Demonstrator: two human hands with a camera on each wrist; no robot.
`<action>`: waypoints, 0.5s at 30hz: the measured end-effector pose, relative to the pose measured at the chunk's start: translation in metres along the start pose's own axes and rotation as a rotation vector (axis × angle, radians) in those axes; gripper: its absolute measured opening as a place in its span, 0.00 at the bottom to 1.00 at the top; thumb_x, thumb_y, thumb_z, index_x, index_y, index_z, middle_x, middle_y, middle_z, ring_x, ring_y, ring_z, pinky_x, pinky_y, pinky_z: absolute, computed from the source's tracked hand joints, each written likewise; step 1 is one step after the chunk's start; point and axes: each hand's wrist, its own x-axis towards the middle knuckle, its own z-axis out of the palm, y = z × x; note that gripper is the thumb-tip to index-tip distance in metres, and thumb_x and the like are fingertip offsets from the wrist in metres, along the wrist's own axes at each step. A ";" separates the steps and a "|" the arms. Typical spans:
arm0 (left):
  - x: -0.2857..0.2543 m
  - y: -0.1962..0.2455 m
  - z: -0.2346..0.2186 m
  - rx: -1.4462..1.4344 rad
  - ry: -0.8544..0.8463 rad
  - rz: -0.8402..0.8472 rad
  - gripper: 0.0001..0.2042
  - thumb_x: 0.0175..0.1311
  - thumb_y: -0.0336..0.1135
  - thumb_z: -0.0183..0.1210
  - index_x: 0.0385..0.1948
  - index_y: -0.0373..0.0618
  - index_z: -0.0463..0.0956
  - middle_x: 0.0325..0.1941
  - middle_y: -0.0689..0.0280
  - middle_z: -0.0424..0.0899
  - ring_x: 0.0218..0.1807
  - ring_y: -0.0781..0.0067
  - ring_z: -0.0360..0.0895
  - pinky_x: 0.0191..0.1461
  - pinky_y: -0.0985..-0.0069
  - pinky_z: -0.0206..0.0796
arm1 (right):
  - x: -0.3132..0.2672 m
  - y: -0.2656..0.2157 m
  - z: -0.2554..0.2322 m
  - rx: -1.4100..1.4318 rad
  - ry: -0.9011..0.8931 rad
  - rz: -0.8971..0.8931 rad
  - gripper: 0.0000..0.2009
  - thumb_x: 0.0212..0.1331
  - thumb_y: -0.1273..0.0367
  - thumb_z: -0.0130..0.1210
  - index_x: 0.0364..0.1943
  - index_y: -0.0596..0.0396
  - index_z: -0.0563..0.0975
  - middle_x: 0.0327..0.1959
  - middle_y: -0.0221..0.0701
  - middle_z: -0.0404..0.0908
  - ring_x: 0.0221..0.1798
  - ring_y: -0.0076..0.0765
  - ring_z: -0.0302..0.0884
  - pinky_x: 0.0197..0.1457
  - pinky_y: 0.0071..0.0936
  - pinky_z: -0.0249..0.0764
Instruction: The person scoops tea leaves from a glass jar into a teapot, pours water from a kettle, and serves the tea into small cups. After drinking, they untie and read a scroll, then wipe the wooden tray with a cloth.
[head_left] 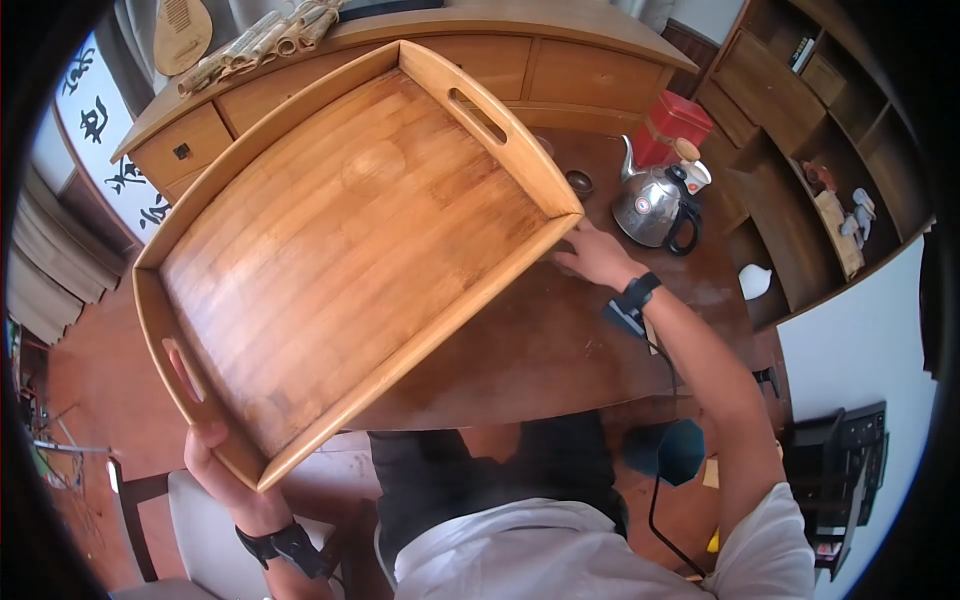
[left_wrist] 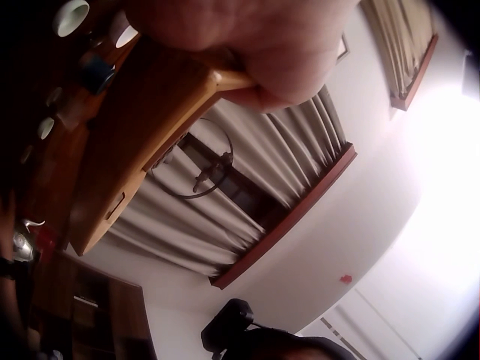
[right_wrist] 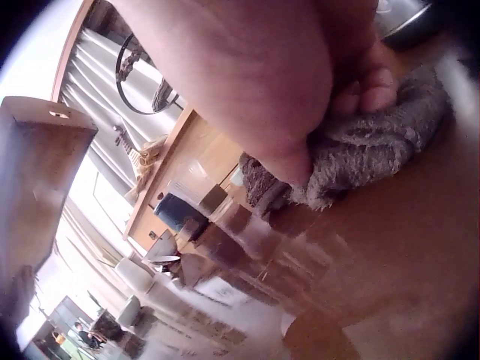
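Observation:
A wooden tray (head_left: 330,240) with cut-out handles is held up at a slant over the table (head_left: 480,360), its inner face towards the head camera. My left hand (head_left: 228,478) grips its near left end, just below a handle slot; most of those fingers are behind the wood. Beyond the tray's right corner, my right hand (head_left: 603,258) is low over the tabletop, partly covered by the tray in the head view. The right wrist view shows a crumpled grey cloth (right_wrist: 367,154) on the table, with the right thumb and curled fingers holding it.
Right of the tray stand a steel kettle (head_left: 645,210), a red box (head_left: 678,125) and a small dark cup (head_left: 579,183). Blue and white vessels, including a blue cup (right_wrist: 182,214), are on the table behind the tray. A drawer cabinet (head_left: 590,75) lines the back.

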 end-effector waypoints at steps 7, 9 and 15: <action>0.003 -0.006 0.002 0.042 0.045 -0.035 0.41 0.48 0.33 0.46 0.74 0.45 0.54 0.73 0.59 0.62 0.70 0.62 0.62 0.73 0.69 0.53 | -0.106 -0.064 -0.013 0.190 -0.262 -0.157 0.24 0.60 0.61 0.57 0.62 0.39 0.72 0.49 0.44 0.70 0.46 0.55 0.78 0.49 0.44 0.76; 0.006 -0.007 0.003 0.012 0.019 -0.041 0.40 0.48 0.32 0.45 0.74 0.45 0.54 0.74 0.59 0.61 0.71 0.63 0.62 0.74 0.70 0.52 | -0.127 -0.073 -0.011 0.261 -0.322 -0.164 0.22 0.60 0.61 0.56 0.61 0.37 0.73 0.50 0.41 0.70 0.45 0.52 0.79 0.49 0.43 0.77; 0.000 -0.001 0.018 0.017 0.142 -0.108 0.40 0.49 0.31 0.45 0.73 0.45 0.55 0.74 0.59 0.62 0.70 0.63 0.63 0.74 0.69 0.53 | -0.105 -0.038 -0.033 0.868 -0.339 0.228 0.23 0.61 0.65 0.58 0.59 0.59 0.72 0.51 0.42 0.77 0.50 0.42 0.78 0.53 0.38 0.75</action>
